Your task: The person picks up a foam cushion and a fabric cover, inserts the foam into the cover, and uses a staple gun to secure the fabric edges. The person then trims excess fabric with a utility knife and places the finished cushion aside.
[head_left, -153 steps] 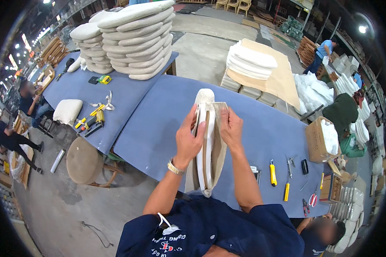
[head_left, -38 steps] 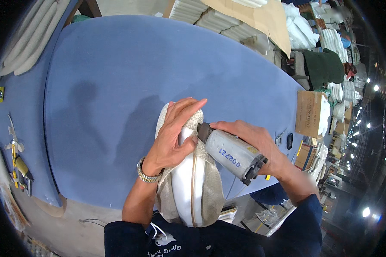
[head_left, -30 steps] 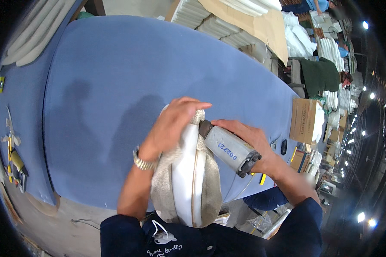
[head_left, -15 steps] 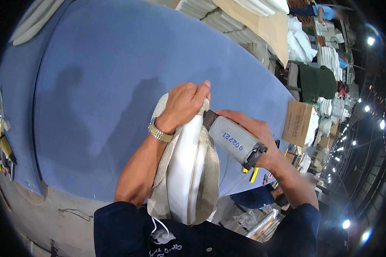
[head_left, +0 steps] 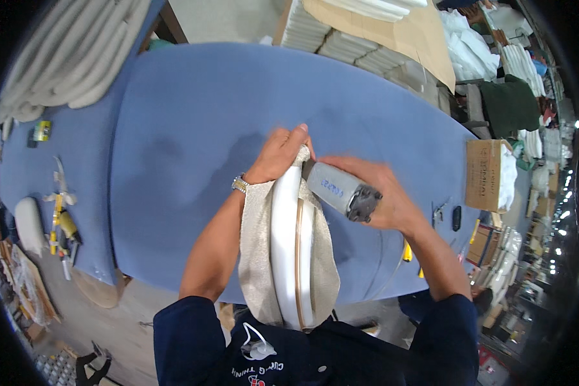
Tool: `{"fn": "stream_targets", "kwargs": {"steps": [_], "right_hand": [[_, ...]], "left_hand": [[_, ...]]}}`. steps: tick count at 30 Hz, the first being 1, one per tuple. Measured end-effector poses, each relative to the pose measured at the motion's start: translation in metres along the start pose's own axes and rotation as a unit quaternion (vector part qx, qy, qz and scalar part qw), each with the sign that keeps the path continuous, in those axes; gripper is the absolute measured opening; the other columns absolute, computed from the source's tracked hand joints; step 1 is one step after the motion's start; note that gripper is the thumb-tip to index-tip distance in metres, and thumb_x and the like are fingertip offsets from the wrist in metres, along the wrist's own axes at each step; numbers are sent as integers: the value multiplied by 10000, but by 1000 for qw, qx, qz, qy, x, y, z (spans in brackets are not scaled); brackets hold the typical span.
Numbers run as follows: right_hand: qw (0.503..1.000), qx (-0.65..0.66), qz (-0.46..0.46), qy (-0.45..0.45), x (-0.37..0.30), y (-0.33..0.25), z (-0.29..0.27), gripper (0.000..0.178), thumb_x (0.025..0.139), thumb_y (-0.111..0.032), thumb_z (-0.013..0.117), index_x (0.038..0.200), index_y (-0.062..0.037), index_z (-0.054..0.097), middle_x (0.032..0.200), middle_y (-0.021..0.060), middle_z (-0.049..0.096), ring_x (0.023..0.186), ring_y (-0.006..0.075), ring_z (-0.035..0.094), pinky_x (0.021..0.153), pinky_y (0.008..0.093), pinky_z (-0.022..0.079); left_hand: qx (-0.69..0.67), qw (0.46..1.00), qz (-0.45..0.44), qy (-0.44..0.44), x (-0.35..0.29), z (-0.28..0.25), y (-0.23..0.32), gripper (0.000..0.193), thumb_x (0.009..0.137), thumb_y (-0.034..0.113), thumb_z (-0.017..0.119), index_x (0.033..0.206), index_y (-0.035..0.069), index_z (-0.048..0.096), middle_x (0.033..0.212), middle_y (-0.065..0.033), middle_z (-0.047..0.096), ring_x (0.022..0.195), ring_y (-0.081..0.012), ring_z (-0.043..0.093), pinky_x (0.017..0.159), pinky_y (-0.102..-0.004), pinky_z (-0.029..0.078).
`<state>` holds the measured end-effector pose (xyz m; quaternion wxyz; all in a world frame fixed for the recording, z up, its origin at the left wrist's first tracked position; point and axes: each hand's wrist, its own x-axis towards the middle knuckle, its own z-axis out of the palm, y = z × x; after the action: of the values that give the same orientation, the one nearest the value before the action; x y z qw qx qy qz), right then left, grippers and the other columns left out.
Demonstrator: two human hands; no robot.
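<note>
Beige woven fabric point(head_left: 256, 257) flanks a long white padded piece point(head_left: 283, 257) between the worker's chest and a blue-covered worktable point(head_left: 193, 103). The left hand point(head_left: 280, 153) pinches the fabric's far end; the right hand point(head_left: 376, 183) grips a grey, boxy power tool point(head_left: 331, 188) there. Fastening appears underway; the next move calls for taut cloth.

L forearm point(head_left: 211, 241) slants up & inward fr. lower L; L wrist point(head_left: 253, 174) bent inward. L hand point(head_left: 282, 153): fingers curled in grip, thumb pointing fwd. R forearm point(head_left: 431, 254) slants up & inward fr. lower R; R wrist point(head_left: 402, 215) bent inward. R hand point(head_left: 374, 185): wrapped in grip, back showing (slight blur). Hands close tog.; contact unclear.
</note>
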<state>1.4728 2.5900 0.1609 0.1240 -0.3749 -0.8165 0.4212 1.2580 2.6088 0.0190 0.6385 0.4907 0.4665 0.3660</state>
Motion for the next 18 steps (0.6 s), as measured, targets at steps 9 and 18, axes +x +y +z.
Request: {"fn": "stream_targets", "kwargs": {"steps": [9,18], "right_hand": [[937,-48,271,213,-133,63,73,694,768,-67,779,1418,-84,537,1344,182,596,1260,414,565,1042,435,477],[915,112,179,343,-210,56,152,499,893,-173,742,1350,-29,601,1404,195,581,1267,346,593,1057,419,480]], "left_hand": [[343,933,-99,47,-42,-4,77,600,989,550,535,1178,5,698,1133,-236,706,1127,-391,653,990,-423,494],[439,865,90,225,-146,-19,143,566,990,329,607,1399,-57,537,1337,-305,614,1250,-432,600,1067,-440,463]]}}
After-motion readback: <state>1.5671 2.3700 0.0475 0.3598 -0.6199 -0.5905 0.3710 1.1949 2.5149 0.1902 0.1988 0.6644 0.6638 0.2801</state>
